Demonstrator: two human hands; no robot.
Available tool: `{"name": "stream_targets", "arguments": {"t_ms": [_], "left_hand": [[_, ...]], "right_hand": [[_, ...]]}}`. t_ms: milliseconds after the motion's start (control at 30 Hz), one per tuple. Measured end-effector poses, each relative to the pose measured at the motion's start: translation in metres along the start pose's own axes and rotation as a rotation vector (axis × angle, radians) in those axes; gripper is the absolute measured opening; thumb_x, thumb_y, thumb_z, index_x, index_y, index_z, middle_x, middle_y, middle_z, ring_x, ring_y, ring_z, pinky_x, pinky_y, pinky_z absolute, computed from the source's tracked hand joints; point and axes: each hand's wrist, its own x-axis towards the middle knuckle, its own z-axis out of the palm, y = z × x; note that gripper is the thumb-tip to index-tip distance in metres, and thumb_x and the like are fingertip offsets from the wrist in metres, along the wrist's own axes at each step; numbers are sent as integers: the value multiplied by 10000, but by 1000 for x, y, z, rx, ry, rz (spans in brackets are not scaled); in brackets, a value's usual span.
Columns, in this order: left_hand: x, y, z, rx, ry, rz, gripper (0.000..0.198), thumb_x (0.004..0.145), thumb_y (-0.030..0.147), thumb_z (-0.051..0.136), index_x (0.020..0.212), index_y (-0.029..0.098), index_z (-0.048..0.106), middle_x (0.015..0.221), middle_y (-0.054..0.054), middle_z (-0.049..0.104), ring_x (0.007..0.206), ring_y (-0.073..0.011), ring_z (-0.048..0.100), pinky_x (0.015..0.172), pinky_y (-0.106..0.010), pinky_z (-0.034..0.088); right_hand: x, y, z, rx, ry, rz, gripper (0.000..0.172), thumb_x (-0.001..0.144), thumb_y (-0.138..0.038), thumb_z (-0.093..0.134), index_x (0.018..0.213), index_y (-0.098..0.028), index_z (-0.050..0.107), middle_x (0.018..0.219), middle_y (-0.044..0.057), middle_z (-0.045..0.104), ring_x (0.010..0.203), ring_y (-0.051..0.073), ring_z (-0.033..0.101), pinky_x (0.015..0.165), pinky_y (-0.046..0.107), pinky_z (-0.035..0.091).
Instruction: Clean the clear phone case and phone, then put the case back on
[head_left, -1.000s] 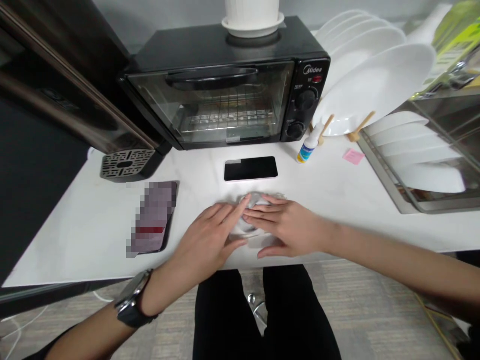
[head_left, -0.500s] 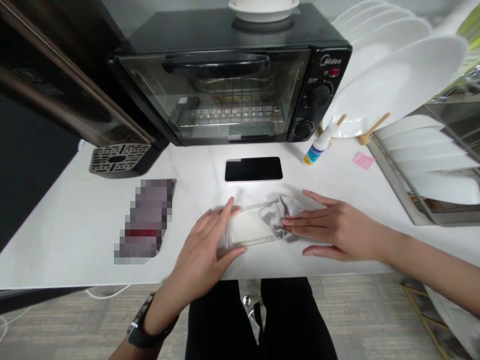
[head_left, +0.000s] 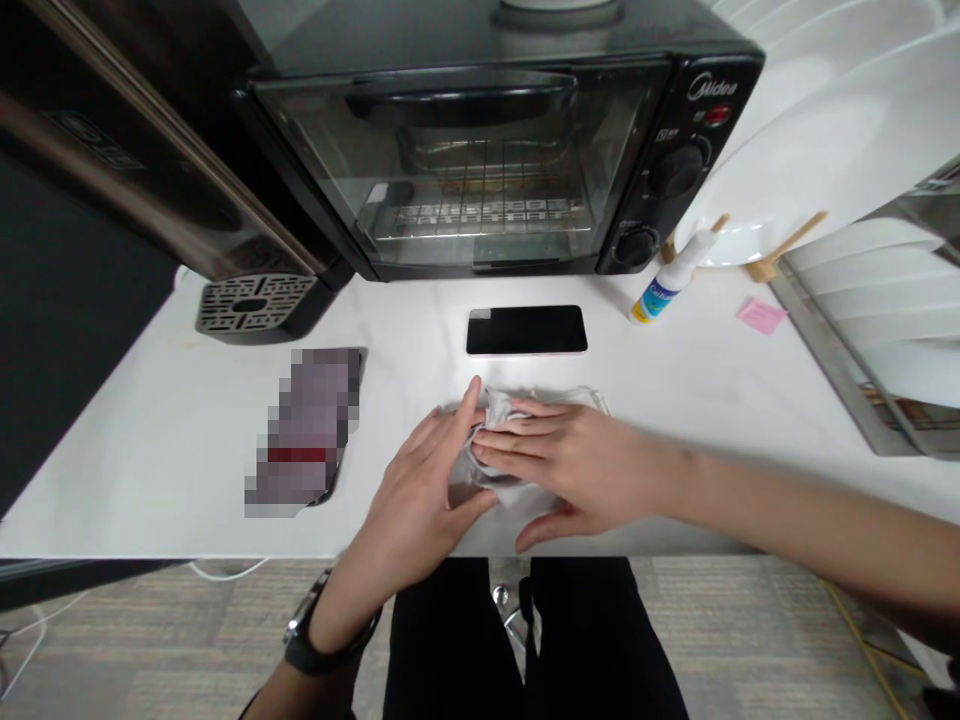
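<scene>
A clear phone case (head_left: 596, 401) lies on the white counter, mostly covered, with its far right corner in sight. My left hand (head_left: 420, 490) holds the left end of it, thumb at the near side and fingers at the far side. Over the case, my right hand (head_left: 581, 462) presses a crumpled light grey cloth (head_left: 517, 493) under its fingertips, close to the left hand. The right fingers are together, with the thumb apart. Just beyond both hands a black-screened phone (head_left: 525, 332) rests flat, touched by neither.
A black toaster oven (head_left: 480, 270) stands at the back. Right of the phone are a small spray bottle (head_left: 660, 292) and a pink note (head_left: 762, 315). White plates (head_left: 832, 150) stand in racks at right. A blurred-out flat object (head_left: 307, 430) and a drip tray (head_left: 255, 305) are at left.
My right hand has slid left over the case with the cloth, up to my left hand. My left hand keeps its hold. The camera view has shifted slightly.
</scene>
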Motion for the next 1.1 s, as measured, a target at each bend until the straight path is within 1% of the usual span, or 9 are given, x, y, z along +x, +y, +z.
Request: {"name": "stream_targets", "arguments": {"t_ms": [167, 367, 533, 633, 733, 800, 900, 1000, 1100], "left_hand": [[2, 1, -1, -8, 3, 15, 1146, 896, 335, 785, 1704, 369, -26, 1437, -88, 632, 1304, -318, 592, 1157, -548, 445], [3, 3, -1, -28, 0, 28, 1112, 921, 383, 774, 1700, 378, -20, 1516, -77, 601, 1384, -320, 531, 1192, -543, 387], [3, 3, 0, -38, 3, 47, 1151, 904, 359, 801, 1700, 379, -30, 1536, -66, 595, 1386, -317, 529, 1220, -552, 350], [3, 4, 1, -47, 6, 47, 1155, 900, 348, 810, 1700, 384, -23, 1544, -58, 595, 1390, -308, 536, 1236, -556, 338], [2, 4, 2, -63, 9, 40, 1132, 906, 347, 805, 1701, 384, 0, 1558, -57, 585, 1411, -288, 536, 1258, -542, 332], [1, 3, 3, -60, 19, 41, 1128, 905, 339, 804, 1704, 375, 9, 1594, -73, 549, 1445, -292, 517, 1273, -542, 323], [-2, 2, 4, -45, 24, 39, 1162, 892, 302, 812, 1706, 358, -15, 1652, -105, 474, 1483, -315, 487, 1275, -553, 330], [-4, 3, 4, -25, 11, 33, 1178, 895, 289, 804, 1706, 337, -49, 1644, -122, 478, 1481, -326, 486, 1271, -574, 335], [-5, 6, 3, -27, -1, 32, 1147, 919, 300, 781, 1704, 328, -55, 1578, -102, 557, 1447, -313, 520, 1279, -583, 320]], "right_hand": [[-10, 5, -7, 90, -27, -65, 582, 1023, -553, 616, 1471, -183, 602, 1519, 94, 618, 1432, 225, 581, 1342, 466, 210], [-63, 24, -24, 95, -7, -29, 423, 1076, -430, 571, 1473, -287, 604, 1450, 9, 678, 1356, 178, 645, 1346, 449, 235], [-92, 31, -30, -52, 103, 51, 462, 1054, -361, 623, 1508, -291, 577, 1413, 8, 703, 1244, 199, 723, 1303, 466, 354], [-80, 27, -26, -156, 122, 81, 505, 1047, -409, 623, 1505, -199, 584, 1379, 80, 725, 1226, 248, 734, 1237, 503, 447], [-49, 17, -18, -183, 70, 60, 645, 1039, -522, 598, 1502, -73, 562, 1412, 170, 691, 1269, 291, 708, 1181, 497, 505], [-24, 9, -10, -139, 19, 26, 723, 1030, -590, 576, 1510, -51, 543, 1473, 183, 643, 1364, 298, 640, 1191, 480, 494], [1, 0, -2, -58, -33, -3, 739, 1019, -630, 570, 1489, -60, 567, 1497, 176, 624, 1428, 294, 583, 1252, 475, 417], [-2, -1, -5, 48, -61, -31, 635, 1034, -559, 596, 1492, -119, 575, 1526, 136, 604, 1447, 248, 565, 1309, 465, 318], [-30, 6, -16, 114, -61, -29, 487, 1058, -445, 606, 1471, -187, 598, 1507, 83, 630, 1414, 191, 596, 1340, 437, 242]]}}
